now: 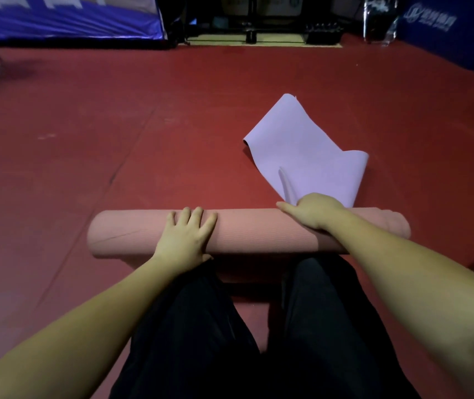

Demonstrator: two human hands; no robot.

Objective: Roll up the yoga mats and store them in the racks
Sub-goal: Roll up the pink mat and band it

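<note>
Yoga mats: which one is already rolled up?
The pink mat under both hands is a full roll. The purple mat beyond it lies loose and crumpled on the red floor.

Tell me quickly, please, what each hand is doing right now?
Left hand: open, fingers spread flat on the rolled pink mat.
Right hand: rests on the pink roll and grips the edge of the purple mat.

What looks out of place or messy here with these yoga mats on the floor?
The purple mat lies crumpled and folded over itself on the red floor, skewed, not flat or rolled. The right hand grips its near edge. The pink mat is neatly rolled under the left hand.
</note>
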